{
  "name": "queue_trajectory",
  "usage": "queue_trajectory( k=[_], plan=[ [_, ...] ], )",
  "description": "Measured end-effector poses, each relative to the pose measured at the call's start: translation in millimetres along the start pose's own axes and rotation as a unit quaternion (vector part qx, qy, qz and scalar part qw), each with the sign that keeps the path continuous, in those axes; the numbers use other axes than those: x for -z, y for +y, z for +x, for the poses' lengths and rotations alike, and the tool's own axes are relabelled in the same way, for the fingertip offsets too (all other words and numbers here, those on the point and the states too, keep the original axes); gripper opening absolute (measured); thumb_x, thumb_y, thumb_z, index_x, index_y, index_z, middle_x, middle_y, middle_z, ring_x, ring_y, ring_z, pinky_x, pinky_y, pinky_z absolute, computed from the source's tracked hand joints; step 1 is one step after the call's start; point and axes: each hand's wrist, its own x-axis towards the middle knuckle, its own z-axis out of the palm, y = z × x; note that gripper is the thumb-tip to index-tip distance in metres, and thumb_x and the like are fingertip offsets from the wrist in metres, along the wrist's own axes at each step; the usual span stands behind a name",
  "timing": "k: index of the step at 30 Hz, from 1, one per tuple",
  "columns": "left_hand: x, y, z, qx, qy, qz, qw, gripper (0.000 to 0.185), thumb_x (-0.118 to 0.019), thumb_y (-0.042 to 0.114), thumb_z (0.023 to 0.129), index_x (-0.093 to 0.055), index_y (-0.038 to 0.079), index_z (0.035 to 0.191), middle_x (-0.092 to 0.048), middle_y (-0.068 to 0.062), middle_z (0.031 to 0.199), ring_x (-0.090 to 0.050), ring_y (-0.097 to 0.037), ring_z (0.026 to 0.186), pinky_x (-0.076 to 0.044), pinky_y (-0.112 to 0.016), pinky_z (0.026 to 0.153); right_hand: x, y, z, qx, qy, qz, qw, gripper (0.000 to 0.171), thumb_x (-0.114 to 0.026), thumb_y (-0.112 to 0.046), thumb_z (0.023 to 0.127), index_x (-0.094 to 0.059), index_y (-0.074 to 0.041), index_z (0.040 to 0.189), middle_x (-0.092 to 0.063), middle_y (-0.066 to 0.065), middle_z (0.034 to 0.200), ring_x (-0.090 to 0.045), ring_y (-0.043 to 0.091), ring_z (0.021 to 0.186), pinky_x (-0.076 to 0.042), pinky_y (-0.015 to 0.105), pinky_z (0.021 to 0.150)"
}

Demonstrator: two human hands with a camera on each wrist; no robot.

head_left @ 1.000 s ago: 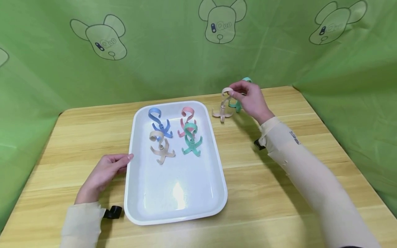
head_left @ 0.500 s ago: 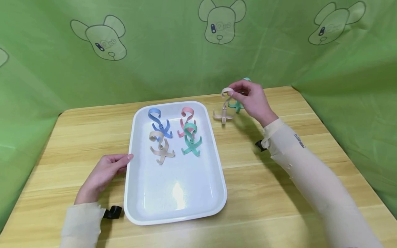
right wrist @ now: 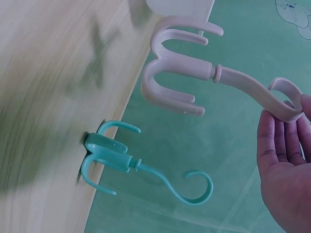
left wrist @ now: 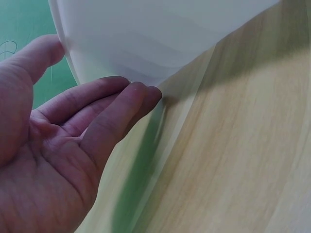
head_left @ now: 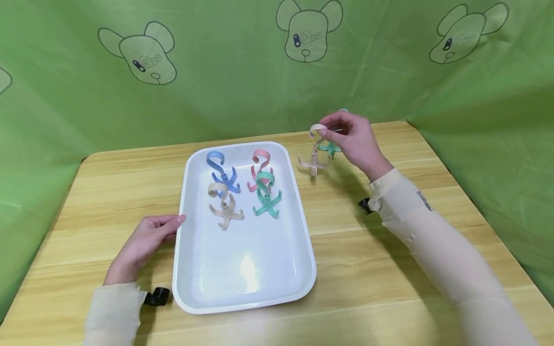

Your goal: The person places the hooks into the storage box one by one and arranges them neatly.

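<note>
- My right hand pinches the top curl of a beige plastic four-pronged hook, holding it just above the wooden table at about 1 o'clock from the white rectangular plastic tray.
- A teal plastic four-pronged hook stands on the table just behind the beige one, partly hidden by my fingers in the head view.
- My left hand lies relaxed on the table at the tray's 9 o'clock side, straight fingertips touching its rim, holding nothing.
- In the tray's far half stand four more hooks: blue, pink, beige, teal.
</note>
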Motion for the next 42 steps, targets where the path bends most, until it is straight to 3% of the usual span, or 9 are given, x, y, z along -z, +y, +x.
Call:
queue_trajectory(
  k=[16, 42],
  plan=[
    [-0.5, -0.5, 0.5, -0.005, -0.002, -0.008, 1.0000, 0.053, -0.058, 0.028, 0.102, -0.054, -0.019, 0.125, -0.067, -0.020, 0.114, -0.068, -0.014, 0.095, -0.055, -0.030, 0.084, 3.1, -12.3, -8.5, 0.012, 0.010, 0.016, 1.000, 0.023, -0.073, -0.012, 0.091, -0.067, -0.001, 0.111, -0.066, 0.010, 0.104, -0.062, 0.023, 0.093, -0.051, 0.026, 0.082],
    [-1.0, 0.0, 0.6, -0.001, -0.003, -0.010, 0.9999, 0.053, -0.058, 0.029, 0.101, -0.054, -0.018, 0.126, -0.066, -0.023, 0.117, -0.068, -0.014, 0.097, -0.054, -0.028, 0.085, 6.0, -45.0, -38.7, 0.078, -0.013, 0.057, 0.995, 0.018, -0.071, -0.001, 0.089, -0.068, 0.003, 0.107, -0.065, 0.013, 0.100, -0.061, 0.025, 0.088, -0.052, 0.026, 0.078]
  ],
)
